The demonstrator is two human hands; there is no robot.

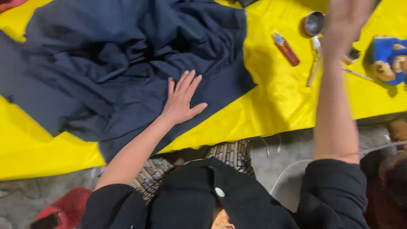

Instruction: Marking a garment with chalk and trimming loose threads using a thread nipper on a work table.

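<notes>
One rumpled navy cloth (pixel 127 59) covers the yellow sheet (pixel 275 106) from centre out to nine o'clock. On its lower edge the left hand (pixel 181 101) lies flat, fingers spread wide. At one o'clock the right hand (pixel 345 23) is lifted and blurred, its fingers impossible to judge. Near it sit red snips (pixel 286 49), a small metal bowl (pixel 314 23) and a blue plush toy (pixel 388 59).
</notes>
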